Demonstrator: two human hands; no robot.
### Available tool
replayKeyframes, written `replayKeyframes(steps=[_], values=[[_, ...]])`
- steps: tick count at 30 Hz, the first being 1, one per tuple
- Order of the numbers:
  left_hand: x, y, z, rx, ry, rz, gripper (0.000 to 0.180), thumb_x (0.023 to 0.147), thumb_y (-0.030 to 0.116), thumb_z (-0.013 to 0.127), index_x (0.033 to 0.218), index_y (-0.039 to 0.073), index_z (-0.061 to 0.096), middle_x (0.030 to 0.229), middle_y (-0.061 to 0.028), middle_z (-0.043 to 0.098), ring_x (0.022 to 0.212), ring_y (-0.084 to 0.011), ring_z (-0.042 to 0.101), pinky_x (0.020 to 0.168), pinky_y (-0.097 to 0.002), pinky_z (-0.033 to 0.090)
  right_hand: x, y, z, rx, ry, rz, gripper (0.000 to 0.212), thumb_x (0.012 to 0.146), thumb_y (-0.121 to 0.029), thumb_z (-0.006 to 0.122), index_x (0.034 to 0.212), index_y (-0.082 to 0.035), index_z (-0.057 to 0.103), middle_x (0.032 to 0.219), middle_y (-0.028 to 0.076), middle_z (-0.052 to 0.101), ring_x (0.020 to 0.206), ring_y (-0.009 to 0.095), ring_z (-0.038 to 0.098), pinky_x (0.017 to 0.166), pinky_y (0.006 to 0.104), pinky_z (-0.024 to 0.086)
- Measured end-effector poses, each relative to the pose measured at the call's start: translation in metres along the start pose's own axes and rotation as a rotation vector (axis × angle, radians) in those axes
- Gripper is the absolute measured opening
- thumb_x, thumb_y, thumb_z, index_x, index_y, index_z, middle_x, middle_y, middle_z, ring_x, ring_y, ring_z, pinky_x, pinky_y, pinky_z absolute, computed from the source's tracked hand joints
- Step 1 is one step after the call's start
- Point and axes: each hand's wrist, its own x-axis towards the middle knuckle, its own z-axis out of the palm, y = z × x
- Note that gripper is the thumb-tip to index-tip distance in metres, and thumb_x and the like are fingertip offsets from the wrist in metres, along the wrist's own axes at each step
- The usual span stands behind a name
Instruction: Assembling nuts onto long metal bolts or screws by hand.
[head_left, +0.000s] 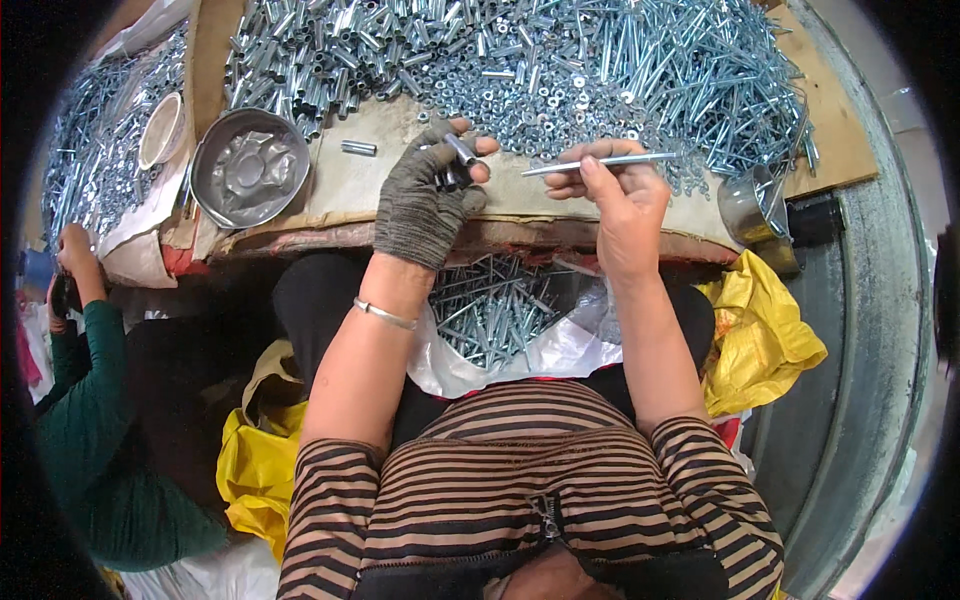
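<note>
My left hand [418,205], in a grey knit glove with bare fingertips, is closed around short metal sleeves [460,150]. At least one sleeve sticks out between the thumb and fingers; how many lie in the palm is hidden. Pinched between thumb and fingers of my bare right hand [632,205] is a thin metal rod [640,159], held nearly level with its tapered end toward the left hand. The two hands are apart, above the table's near edge. Below them, an open white plastic bag [450,372] in my lap holds many metal rods [490,315].
Piles of sleeves [330,60], nuts [540,115] and long rods [700,70] cover the table's far side. One loose sleeve [358,148] lies near a metal bowl [290,190]. A metal cup [740,208] stands right. At left, another person's hand [75,250] reaches beside a second pile.
</note>
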Motion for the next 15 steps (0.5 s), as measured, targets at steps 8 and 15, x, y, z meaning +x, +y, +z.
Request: replayKeyframes(steps=[8,15], values=[[-0.012,-0.006,0.001,-0.061,-0.004,-0.094,0.025,0.090,0.012,0.054,0.113,0.004,0.050,0.095,-0.0150,0.062,0.072,-0.0177,0.060,0.053,-0.0274,0.050,-0.027,-0.015,0.011,0.260,-0.071,0.024,0.019,0.094,-0.013,0.050,0.101,0.005,0.049,0.101,0.020,0.060,0.086,0.028,0.066,0.079,0.0399,0.056],[-0.022,-0.011,0.010,0.039,0.009,-0.146,0.013,0.089,0.019,0.059,0.093,0.008,0.053,0.084,-0.0106,0.061,0.062,-0.0141,0.056,0.044,-0.0261,0.045,-0.037,-0.010,0.025,0.165,-0.088,-0.131,0.015,0.093,-0.007,0.051,0.102,0.005,0.051,0.098,0.017,0.060,0.088,0.025,0.064,0.079,0.0363,0.054]])
